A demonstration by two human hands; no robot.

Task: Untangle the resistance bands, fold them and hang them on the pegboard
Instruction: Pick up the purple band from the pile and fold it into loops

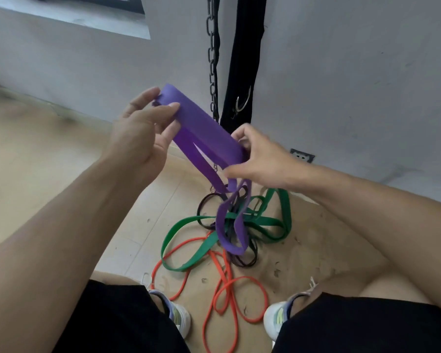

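Two hands hold one wide purple rubber resistance band folded in the air: the left hand has its fingers pinched on the upper end, the right hand has its fingers clamped on the lower end. Its tail hangs into a tangle on the floor with one green band, one orange band and one thin black band.

A person's left hand and right hand pinch opposite ends of a folded purple band; below them green, orange and black bands lie tangled.
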